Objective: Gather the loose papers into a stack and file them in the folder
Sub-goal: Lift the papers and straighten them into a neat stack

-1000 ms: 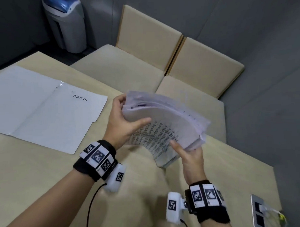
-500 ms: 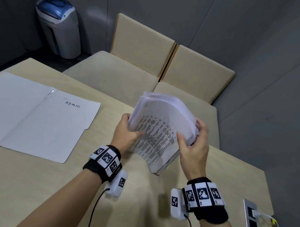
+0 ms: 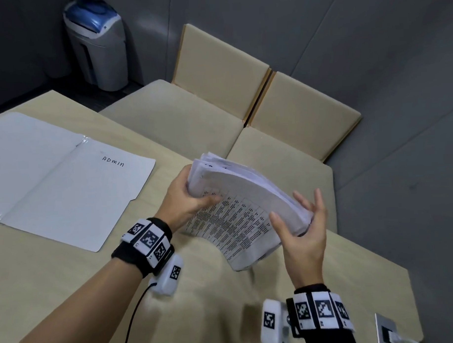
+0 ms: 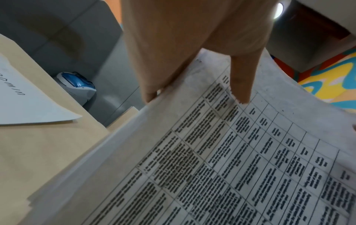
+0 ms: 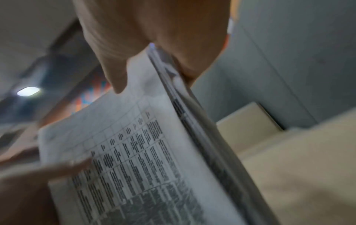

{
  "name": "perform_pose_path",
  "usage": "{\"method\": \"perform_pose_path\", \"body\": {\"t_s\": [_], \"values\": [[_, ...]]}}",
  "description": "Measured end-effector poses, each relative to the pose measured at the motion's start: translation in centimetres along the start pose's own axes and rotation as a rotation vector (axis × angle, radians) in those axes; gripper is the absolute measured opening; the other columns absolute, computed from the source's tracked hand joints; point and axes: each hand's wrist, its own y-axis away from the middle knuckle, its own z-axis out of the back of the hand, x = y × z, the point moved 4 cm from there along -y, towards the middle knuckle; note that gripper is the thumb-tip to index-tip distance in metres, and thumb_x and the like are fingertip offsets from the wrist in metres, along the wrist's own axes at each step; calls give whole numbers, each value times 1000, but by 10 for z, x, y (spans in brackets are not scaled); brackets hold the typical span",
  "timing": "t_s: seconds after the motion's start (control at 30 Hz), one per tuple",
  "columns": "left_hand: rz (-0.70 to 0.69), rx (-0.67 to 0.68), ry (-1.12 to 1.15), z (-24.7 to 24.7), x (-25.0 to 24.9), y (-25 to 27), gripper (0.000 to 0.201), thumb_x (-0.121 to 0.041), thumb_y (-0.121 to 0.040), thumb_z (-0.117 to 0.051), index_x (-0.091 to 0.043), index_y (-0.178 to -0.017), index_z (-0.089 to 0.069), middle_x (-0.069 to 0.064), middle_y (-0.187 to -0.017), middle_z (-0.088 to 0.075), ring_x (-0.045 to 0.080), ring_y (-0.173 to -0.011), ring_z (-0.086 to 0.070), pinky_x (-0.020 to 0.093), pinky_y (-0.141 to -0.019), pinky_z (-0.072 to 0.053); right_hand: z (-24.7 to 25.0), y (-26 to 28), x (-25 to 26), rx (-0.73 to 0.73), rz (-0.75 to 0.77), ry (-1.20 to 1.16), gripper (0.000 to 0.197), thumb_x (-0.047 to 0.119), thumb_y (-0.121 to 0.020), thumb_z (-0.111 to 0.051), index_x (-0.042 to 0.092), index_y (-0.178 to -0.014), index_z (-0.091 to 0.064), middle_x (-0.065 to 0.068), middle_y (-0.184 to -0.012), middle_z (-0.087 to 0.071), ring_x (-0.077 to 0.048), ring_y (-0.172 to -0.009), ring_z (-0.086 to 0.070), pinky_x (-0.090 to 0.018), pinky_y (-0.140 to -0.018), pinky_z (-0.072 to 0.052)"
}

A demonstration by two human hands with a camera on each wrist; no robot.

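A light wooden table (image 3: 57,280) fills the lower part of the head view. Behind its far edge stand two beige upholstered chairs (image 3: 217,94), side by side against a grey wall. A grey paper shredder with a blue top (image 3: 97,42) stands on the floor in the far left corner. At the table's near right edge, a metal power socket plate (image 3: 387,332) holds a white plug and is cut off by the picture's border.

A white folder (image 3: 67,189) lies open and flat on the left of the table, with "ADMIN" handwritten near its top edge. Nothing lies between it and the hands.

The stack of papers (image 3: 242,212) is held up in the air above the table's middle, to the right of the folder and apart from it. The stack is thick, bowed into an arch, and its sheet edges are uneven. The sheet facing the camera carries a printed table of dense black text.

The left hand (image 3: 185,198) grips the stack's upper left corner, thumb on the printed front and fingers curled behind. The right hand (image 3: 302,227) rests against the stack's right edge with fingers spread and nearly straight, the thumb at the front; it cups the edge rather than clamps it. Both wrists wear black bands with black-and-white square markers.

The printed text is too small and blurred to read. The right wrist view is smeared by motion. The left wrist view shows only a corner of the folder.
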Motion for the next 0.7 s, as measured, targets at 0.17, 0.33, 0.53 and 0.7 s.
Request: {"method": "perform_pose_path", "body": {"t_s": [0.17,0.33,0.53,0.7], "values": [[221,10,-288,-5,41,-6,52,-27,-75,-80,-9,-113,-50,15,-110,-66,34,-99,-67,58,-87,-56,-11,7,-35,-1,-354,-401,69,-16,-79,-72,10,-139,-51,-7,-114,-72,-2,-84,-75,-15,-70,-57],[19,-178,-158,1,30,11,44,-44,-81,-68,-3,-95,-56,19,-92,-68,29,-81,-67,54,-74,-58,-8,6,-22,24,-254,-371,25,-12,-85,-68,9,-97,-72,7,-78,-81,-4,-72,-74,-16,-64,-57],[15,-95,78,10,26,23,58,-4,-71,-85,-12,-120,-54,6,-104,-69,8,-90,-72,25,-68,-62,2,17,-42,47,-233,-400,65,11,-62,-87,10,-123,-66,-4,-110,-77,-16,-99,-75,-19,-80,-58],[94,-11,23,-7,53,26,66,0,-63,-82,-22,-118,-55,4,-106,-71,24,-98,-70,32,-72,-63,-31,38,-65,107,-414,-287,41,-14,-73,-79,13,-102,-70,1,-92,-82,-15,-86,-77,-17,-65,-58]]}}
